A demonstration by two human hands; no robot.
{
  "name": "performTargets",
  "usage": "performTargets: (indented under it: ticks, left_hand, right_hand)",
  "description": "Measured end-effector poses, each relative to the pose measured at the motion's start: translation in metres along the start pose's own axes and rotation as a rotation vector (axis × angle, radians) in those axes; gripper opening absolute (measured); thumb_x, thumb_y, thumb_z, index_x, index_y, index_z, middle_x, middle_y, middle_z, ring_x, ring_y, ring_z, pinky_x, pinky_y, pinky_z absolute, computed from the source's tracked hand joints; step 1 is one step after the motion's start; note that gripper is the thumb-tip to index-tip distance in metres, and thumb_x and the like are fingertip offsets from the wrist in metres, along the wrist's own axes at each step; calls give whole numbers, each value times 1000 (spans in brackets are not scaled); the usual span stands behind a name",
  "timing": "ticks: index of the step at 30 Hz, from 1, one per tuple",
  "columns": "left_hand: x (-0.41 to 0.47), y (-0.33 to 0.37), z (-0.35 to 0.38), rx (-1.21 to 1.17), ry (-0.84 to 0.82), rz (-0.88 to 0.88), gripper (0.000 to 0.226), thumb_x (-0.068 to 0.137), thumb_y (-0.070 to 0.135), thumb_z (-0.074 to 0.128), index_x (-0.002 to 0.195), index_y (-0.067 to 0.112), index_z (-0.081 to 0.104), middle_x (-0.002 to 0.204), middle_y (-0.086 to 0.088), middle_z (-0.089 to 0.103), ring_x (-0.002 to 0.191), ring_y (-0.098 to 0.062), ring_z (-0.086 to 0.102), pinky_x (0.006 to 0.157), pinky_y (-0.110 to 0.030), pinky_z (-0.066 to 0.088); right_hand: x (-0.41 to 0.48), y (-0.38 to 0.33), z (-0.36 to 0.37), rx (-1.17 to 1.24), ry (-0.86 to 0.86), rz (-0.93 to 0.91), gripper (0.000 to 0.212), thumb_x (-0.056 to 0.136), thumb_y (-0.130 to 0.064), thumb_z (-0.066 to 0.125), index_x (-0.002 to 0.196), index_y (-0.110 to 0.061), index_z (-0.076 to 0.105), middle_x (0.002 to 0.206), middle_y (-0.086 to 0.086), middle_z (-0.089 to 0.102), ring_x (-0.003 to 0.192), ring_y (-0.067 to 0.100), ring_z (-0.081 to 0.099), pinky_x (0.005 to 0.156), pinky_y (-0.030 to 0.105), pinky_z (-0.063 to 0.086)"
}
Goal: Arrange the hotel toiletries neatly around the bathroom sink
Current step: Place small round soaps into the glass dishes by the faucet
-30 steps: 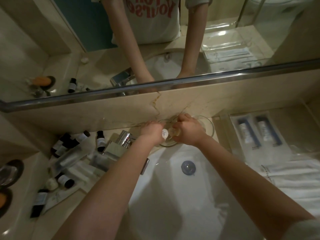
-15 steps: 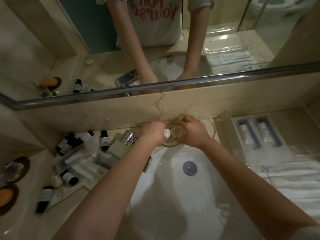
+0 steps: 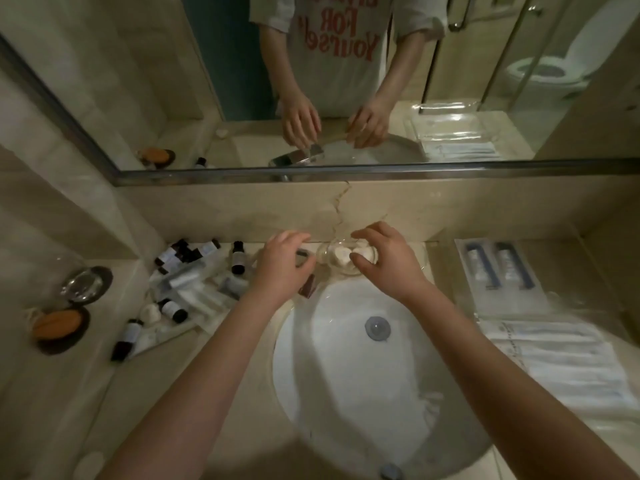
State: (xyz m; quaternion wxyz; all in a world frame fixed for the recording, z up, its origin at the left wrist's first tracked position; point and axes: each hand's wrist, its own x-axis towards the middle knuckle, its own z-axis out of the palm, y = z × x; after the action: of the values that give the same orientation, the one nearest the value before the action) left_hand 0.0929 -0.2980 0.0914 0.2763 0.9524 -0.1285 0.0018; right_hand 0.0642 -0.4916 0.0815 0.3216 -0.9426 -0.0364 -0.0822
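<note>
A small clear glass dish (image 3: 325, 258) sits on the counter behind the white sink (image 3: 346, 375), holding two small white round soaps (image 3: 341, 254). My right hand (image 3: 384, 261) hovers over the dish's right side, fingers spread and empty. My left hand (image 3: 284, 265) is just left of the dish, above the chrome tap, fingers apart and holding nothing. A jumble of small dark bottles (image 3: 239, 258) and white tubes (image 3: 194, 282) lies on the counter left of the tap.
A glass tumbler (image 3: 81, 282) and an orange soap on a dark coaster (image 3: 57, 323) stand at far left. A clear tray with packaged toothbrush kits (image 3: 498, 268) and folded white packets (image 3: 554, 351) fill the right counter. The mirror runs along the back wall.
Both hands have let go of the soaps, which now lie in the glass dish, and have lifted and spread open. The camera has tilted up, showing more mirror.
</note>
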Motion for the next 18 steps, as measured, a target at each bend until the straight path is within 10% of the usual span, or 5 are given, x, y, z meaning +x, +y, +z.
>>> performTargets:
  ticks: [18]
  left_hand:
    - [-164,-195,-81,-52,97,-549,35,81,15,67,113,2,63,116,-18,64,110,-33,57,94,-35,42]
  right_hand:
    - [-25,-167,161,-23,-488,-239,40,86,-26,61,124,-16,56,118,7,59,97,23,60,81,34,49]
